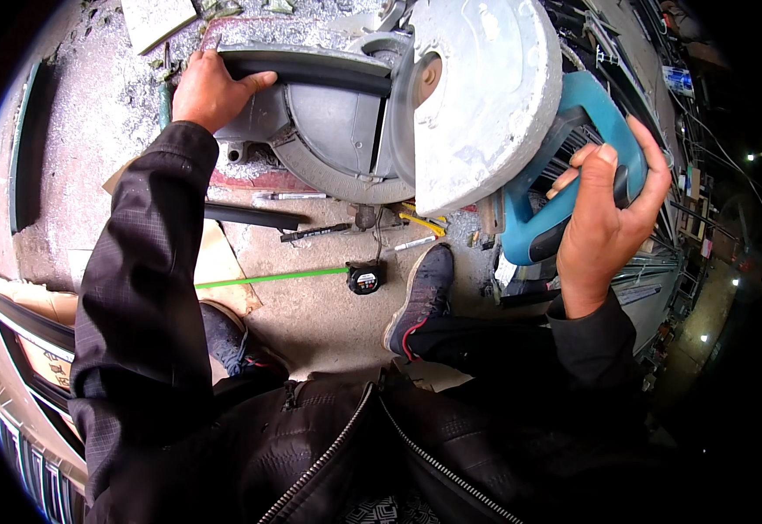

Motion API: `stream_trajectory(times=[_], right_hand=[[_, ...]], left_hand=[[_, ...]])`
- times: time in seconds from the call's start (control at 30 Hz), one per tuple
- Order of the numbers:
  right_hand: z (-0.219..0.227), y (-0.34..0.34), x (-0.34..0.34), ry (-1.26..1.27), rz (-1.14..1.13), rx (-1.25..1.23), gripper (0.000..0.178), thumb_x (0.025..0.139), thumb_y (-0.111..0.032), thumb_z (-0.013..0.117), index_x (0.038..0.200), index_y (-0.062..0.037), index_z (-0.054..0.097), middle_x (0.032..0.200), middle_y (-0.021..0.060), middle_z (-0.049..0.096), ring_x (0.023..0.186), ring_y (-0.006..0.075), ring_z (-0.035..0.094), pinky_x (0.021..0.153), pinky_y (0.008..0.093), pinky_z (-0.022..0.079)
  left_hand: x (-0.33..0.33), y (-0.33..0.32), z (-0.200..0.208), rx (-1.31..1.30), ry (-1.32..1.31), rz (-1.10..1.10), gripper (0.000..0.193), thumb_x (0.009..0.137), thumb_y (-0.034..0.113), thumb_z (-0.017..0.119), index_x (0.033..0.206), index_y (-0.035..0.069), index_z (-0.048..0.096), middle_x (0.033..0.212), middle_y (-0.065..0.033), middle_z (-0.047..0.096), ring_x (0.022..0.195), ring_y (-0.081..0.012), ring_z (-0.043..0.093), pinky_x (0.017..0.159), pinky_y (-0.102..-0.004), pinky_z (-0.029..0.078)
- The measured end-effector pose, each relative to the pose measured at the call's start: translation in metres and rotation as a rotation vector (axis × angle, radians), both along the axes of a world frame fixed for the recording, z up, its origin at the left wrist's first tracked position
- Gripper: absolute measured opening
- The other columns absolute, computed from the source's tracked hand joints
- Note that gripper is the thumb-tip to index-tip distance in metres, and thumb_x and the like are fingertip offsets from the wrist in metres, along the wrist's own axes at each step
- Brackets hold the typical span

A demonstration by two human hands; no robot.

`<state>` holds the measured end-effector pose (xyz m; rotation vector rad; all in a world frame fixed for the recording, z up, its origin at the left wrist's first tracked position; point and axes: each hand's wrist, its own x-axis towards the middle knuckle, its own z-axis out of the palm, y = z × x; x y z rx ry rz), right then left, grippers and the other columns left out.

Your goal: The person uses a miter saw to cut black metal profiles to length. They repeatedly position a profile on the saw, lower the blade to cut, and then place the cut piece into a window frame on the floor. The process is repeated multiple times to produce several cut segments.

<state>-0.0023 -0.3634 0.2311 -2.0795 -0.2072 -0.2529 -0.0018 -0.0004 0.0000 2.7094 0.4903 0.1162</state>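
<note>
A miter saw with a large grey-white blade guard (508,105) stands on the floor in front of me. My left hand (211,92) grips the left end of a dark profile strip (329,77), which lies across the grey saw table (333,131) along the back fence. The strip's other end reaches the blade area, where the guard hides it. My right hand (606,205) is wrapped around the teal saw handle (534,231), thumb on top. Whether the blade is spinning I cannot tell.
Between my shoes lies a tape measure (363,278) with its green tape (276,279) pulled out leftward. Near the saw are a black offcut (254,216), markers and a yellow tool (423,223). Metal shavings cover the floor at back left. Long profiles (613,52) lie at right.
</note>
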Motion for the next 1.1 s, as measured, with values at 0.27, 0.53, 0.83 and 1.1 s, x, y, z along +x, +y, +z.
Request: stream_trajectory(times=[0.27, 0.53, 0.83, 1.1], right_hand=[[-0.0035, -0.0006, -0.0029, -0.011, 0.002, 0.010, 0.040, 0.102, -0.007, 0.058, 0.139, -0.0018, 0.045, 0.087, 0.0090, 0.065, 0.067, 0.0110, 0.060, 0.060, 0.0251, 0.052], [-0.0050, -0.0033, -0.0036, -0.021, 0.015, -0.008, 0.040, 0.102, -0.007, 0.058, 0.139, -0.0023, 0.045, 0.088, 0.0092, 0.065, 0.067, 0.0110, 0.060, 0.060, 0.0248, 0.052], [-0.0059, -0.0045, -0.0042, -0.021, 0.020, -0.003, 0.040, 0.102, -0.007, 0.058, 0.139, -0.0023, 0.045, 0.089, 0.0095, 0.065, 0.068, 0.0106, 0.061, 0.060, 0.0246, 0.053], [-0.0060, -0.0041, -0.0064, -0.013, 0.018, -0.032, 0.041, 0.103, -0.008, 0.056, 0.142, -0.0020, 0.042, 0.089, 0.0101, 0.065, 0.066, 0.0115, 0.059, 0.061, 0.0274, 0.054]], left_hand=[[-0.0006, 0.0004, -0.0001, 0.012, -0.022, -0.001, 0.087, 0.074, 0.067, 0.084, 0.106, -0.012, 0.068, 0.112, -0.0265, 0.068, 0.102, -0.0408, 0.070, 0.092, -0.0455, 0.057], [-0.0007, -0.0026, 0.0064, -0.009, 0.010, 0.008, 0.084, 0.074, 0.066, 0.085, 0.106, -0.011, 0.069, 0.112, -0.0265, 0.068, 0.103, -0.0408, 0.070, 0.093, -0.0460, 0.056], [-0.0003, -0.0025, 0.0038, 0.007, 0.006, 0.006, 0.085, 0.074, 0.067, 0.084, 0.106, -0.010, 0.069, 0.113, -0.0259, 0.068, 0.105, -0.0402, 0.069, 0.095, -0.0461, 0.055], [-0.0010, -0.0024, 0.0057, -0.008, 0.027, 0.016, 0.086, 0.074, 0.068, 0.083, 0.107, -0.010, 0.069, 0.113, -0.0254, 0.067, 0.106, -0.0399, 0.069, 0.095, -0.0460, 0.055]])
